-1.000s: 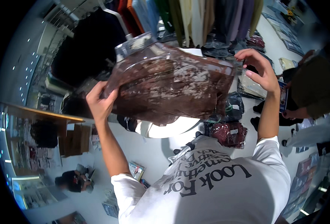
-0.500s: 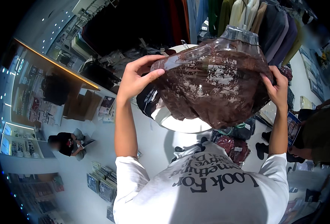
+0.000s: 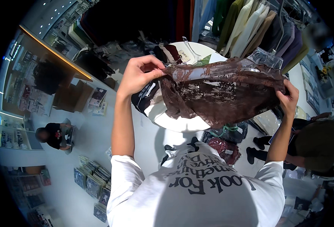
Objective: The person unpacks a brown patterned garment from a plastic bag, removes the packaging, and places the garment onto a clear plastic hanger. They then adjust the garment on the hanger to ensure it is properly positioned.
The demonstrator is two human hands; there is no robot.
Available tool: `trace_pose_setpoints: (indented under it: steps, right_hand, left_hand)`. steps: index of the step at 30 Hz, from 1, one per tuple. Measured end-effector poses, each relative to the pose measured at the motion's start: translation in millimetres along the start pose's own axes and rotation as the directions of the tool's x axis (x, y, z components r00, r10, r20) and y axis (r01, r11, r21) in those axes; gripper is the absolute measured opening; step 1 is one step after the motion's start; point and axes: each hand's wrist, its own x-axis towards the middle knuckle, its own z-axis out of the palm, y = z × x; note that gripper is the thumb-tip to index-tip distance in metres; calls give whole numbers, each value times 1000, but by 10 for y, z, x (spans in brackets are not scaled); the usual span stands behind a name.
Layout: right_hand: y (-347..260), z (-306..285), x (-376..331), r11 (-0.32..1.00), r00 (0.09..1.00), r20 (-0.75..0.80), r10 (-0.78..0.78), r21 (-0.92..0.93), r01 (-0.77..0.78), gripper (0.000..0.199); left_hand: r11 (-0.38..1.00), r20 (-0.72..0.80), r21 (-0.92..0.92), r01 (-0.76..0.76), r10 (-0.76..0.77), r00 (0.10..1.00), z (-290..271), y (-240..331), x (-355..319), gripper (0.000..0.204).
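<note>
A thin dark brown garment (image 3: pixel 227 96) with a lacy, see-through pattern is stretched between my two hands. My left hand (image 3: pixel 141 75) pinches its upper left end between thumb and fingers. At the right side my right hand (image 3: pixel 289 97) grips its edge, with the fingers partly hidden behind the cloth. A clear, stiff plastic piece (image 3: pixel 267 58) shows at the garment's upper right; whether it is a hanger or packaging I cannot tell. Beneath the garment stands a round white table (image 3: pixel 191 126), bearing dark and maroon folded clothes (image 3: pixel 170 53) and a clear hanger (image 3: pixel 190 49).
Clothes on a rack (image 3: pixel 242 26) hang beyond the table. Bagged garments (image 3: pixel 223 147) lie on the floor near my feet. A person (image 3: pixel 318 145) stands at the right, another person (image 3: pixel 55 136) crouches at the left. Stacks of packed goods (image 3: pixel 91 178) sit on the floor.
The garment has been tilted and drawn wider, its upper edge now flatter. My right hand has moved right and slightly down, the clear plastic piece going right and down with it.
</note>
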Motion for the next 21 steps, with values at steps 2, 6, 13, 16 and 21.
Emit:
trace_pose_setpoints:
  steps: [2,6,13,16,21]
  right_hand:
    - [-44,-40,18,999,1000,-11,18,-35,-19,24]
    - [-80,-32,54,997,995,-82,58,-41,-62,22]
    - [-82,-24,94,999,994,-101,48,-12,-50,22]
    - [-78,-59,109,999,992,-110,53,2,-53,22]
    - [-128,-6,122,1000,986,-166,-12,-23,8,23]
  left_hand:
    - [995,-17,25,-92,93,996,-11,0,0,10]
    - [960,-13,-17,-279,279,960,-15,-3,-89,12]
    - [994,91,62,-89,83,992,23,-112,-183,15]
    - [988,14,122,-91,90,996,68,-121,-147,21]
    - [922,-152,235,-308,348,925,314,37,52,36]
